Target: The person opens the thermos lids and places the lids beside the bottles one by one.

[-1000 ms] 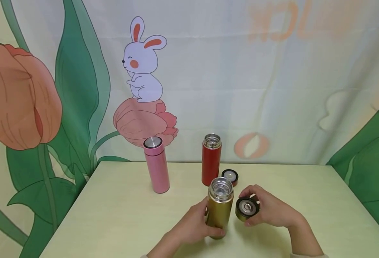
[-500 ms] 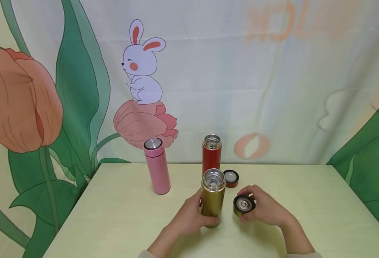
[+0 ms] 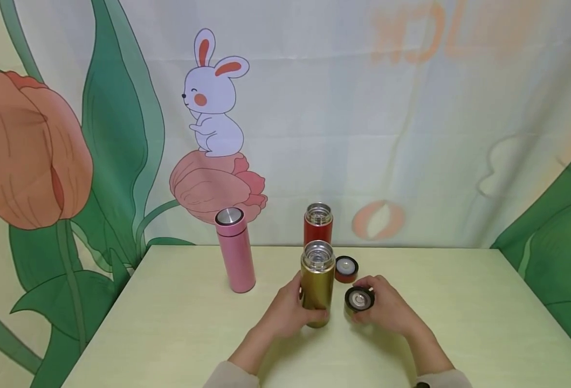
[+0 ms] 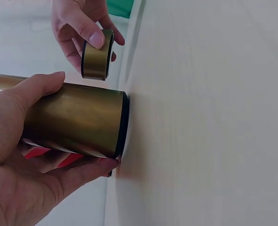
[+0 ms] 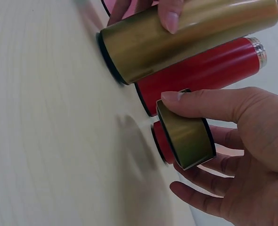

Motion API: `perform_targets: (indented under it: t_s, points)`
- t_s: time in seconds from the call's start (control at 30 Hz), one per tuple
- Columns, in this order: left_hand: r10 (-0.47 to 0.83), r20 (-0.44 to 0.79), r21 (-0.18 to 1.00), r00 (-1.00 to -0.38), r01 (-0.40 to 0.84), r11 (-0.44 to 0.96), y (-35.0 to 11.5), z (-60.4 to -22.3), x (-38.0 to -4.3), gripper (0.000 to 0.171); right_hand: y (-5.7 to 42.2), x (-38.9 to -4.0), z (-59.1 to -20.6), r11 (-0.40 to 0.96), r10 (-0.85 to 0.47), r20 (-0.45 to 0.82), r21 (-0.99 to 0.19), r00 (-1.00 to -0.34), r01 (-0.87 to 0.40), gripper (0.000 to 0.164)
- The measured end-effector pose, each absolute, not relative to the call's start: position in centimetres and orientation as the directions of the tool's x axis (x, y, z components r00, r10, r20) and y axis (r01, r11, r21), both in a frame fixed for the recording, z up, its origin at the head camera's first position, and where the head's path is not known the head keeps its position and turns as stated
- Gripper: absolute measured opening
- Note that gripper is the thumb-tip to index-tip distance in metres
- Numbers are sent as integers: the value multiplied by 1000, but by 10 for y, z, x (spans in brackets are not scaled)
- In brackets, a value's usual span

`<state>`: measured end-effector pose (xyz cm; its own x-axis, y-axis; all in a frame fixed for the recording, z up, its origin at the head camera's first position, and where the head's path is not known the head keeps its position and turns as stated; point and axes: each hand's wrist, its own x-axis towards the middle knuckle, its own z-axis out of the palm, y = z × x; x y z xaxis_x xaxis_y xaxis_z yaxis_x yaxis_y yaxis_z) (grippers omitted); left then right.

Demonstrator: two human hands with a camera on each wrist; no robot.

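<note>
My left hand point(image 3: 287, 311) grips the lower part of a gold thermos bottle point(image 3: 317, 288), thumb at its front and fingers behind. The bottle's steel mouth is uncovered and faces up. Its black base point(image 4: 123, 125) is at the tabletop; I cannot tell whether it touches. To its right, my right hand point(image 3: 389, 307) pinches the gold lid point(image 5: 188, 134) between thumb and fingers. The lid's hollow side faces up, and it hangs a little above the table. Right behind the gold bottle stands an uncapped red thermos bottle point(image 3: 317, 230), its lower part hidden in the head view.
The red lid point(image 3: 346, 269) lies hollow side up on the table point(image 3: 178, 328), beside the red bottle and beyond my right hand. A capped pink thermos bottle point(image 3: 238, 258) stands at the back left. A printed curtain point(image 3: 343, 124) hangs behind the table's far edge.
My left hand has carried the gold bottle away from me and slightly left, so it covers more of the red bottle. My right hand has moved the gold lid left and farther back.
</note>
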<state>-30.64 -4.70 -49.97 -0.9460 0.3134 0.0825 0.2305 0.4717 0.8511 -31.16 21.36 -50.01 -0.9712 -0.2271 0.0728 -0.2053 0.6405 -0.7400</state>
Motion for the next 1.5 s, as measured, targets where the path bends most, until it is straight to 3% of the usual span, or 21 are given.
perform_targets:
  t_s: [0.6,1.5]
  points:
    - [281,105,849,-954,233,474,-37,-500,-326,83,198,-331,-517,655,-120,60,-745,-991,-125,67]
    - [257,92,834,-962,216,508,-33,-504,-334,82,193,-333,-532,637,-22,72,-768,-997,-69,80]
